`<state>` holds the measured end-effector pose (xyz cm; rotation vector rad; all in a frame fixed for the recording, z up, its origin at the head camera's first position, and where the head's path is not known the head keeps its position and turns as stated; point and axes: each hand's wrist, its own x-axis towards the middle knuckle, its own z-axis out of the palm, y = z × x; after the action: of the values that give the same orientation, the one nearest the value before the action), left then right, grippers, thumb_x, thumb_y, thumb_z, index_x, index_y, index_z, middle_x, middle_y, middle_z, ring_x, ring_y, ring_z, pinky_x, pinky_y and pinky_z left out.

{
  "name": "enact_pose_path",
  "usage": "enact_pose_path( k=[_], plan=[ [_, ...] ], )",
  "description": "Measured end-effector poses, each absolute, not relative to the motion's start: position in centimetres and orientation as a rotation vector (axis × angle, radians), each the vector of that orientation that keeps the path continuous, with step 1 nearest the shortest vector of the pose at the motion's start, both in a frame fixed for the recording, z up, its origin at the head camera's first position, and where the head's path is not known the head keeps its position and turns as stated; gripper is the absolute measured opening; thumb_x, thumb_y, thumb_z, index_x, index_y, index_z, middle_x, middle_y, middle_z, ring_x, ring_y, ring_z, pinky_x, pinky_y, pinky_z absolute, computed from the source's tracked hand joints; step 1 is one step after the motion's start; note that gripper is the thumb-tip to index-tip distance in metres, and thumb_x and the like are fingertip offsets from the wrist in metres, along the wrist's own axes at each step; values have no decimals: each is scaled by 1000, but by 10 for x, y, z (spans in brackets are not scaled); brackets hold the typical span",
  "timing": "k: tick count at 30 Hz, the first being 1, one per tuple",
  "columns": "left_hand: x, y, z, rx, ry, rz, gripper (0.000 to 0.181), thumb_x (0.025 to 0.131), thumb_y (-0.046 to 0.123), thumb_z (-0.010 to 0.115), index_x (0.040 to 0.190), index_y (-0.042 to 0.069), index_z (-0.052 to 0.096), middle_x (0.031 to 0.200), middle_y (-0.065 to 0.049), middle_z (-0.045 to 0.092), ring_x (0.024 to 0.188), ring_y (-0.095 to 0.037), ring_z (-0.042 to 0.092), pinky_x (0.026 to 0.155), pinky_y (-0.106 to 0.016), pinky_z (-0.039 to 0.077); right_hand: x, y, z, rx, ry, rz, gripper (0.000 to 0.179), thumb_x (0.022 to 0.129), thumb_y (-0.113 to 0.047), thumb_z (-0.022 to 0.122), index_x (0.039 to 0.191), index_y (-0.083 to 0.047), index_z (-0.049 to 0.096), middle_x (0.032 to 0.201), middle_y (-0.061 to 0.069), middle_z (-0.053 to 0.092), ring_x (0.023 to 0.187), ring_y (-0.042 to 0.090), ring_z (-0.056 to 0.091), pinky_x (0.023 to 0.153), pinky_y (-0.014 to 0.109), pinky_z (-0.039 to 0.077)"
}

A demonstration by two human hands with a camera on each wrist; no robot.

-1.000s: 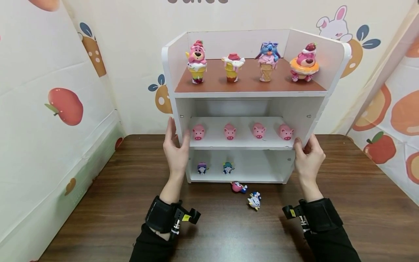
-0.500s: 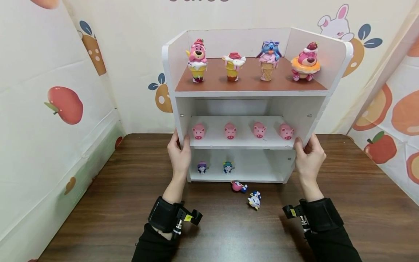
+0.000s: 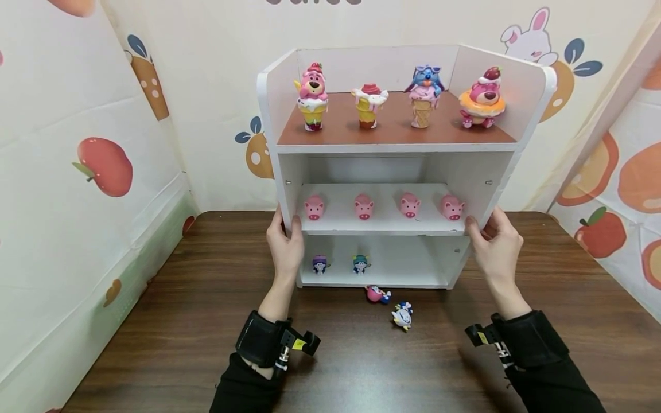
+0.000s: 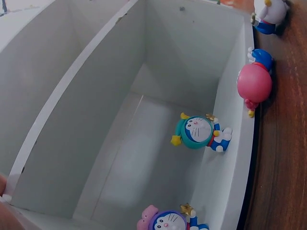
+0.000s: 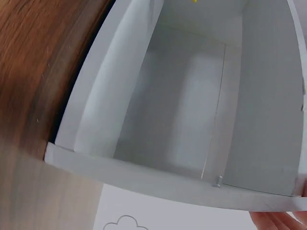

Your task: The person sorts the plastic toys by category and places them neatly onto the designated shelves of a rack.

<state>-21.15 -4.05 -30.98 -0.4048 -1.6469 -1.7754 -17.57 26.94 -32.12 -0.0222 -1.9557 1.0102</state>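
A white three-tier shelf [image 3: 395, 148] stands upright on the table. My left hand [image 3: 286, 246] holds its left side panel at middle-tier height, thumb in front and fingers on the outer side. My right hand [image 3: 497, 244] grips the right side panel at about the same height; its fingertips are partly hidden behind the panel. On the bottom tier are two small Doraemon figures, one with a purple hat [image 3: 319, 264] and one with a green hat [image 4: 194, 132]. Just before the shelf lie a pink-bodied figure [image 4: 254, 83] and a white-bodied figure [image 3: 401, 317].
Several pink pig heads [image 3: 363, 207] line the middle tier. The brown top tier bears a bear in a cup [image 3: 312, 97], an ice-cream cup [image 3: 369, 106], a blue character on a cone [image 3: 423, 96] and a bear with a ring [image 3: 482, 100]. Fruit-printed sheets [image 3: 599, 232] flank the wooden table [image 3: 361, 367].
My left hand has slid down and slightly right along the panel, its fingers now closer around it. My right hand still holds its side, while its wrist and forearm have swung outward to the right.
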Motion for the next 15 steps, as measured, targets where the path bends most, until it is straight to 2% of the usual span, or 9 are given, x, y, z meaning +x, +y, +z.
enact_pose_path(
  k=[8,13,15],
  plan=[
    [-211,-40,-311,-412,-1643,-1767,39,81,-18,40,120,-17,43,117,-33,47,111,-40,43,92,-47,35,-160,274,-310,17,-2124,959,38,80,-3,60,117,-2,55,100,23,61,76,-19,46,66,6,40],
    [-212,-39,-311,-409,-1635,-1774,39,81,-18,40,120,-16,44,118,-31,47,112,-38,43,93,-45,35,-145,276,-306,67,-2190,867,37,79,-1,62,115,1,55,97,23,61,77,-22,43,65,1,37],
    [-212,-39,-311,-408,-1634,-1770,39,81,-18,40,120,-16,44,118,-31,48,112,-38,43,93,-45,35,-138,276,-304,68,-2185,800,36,78,0,62,113,2,56,96,21,62,76,-15,51,64,-1,35]
  ],
)
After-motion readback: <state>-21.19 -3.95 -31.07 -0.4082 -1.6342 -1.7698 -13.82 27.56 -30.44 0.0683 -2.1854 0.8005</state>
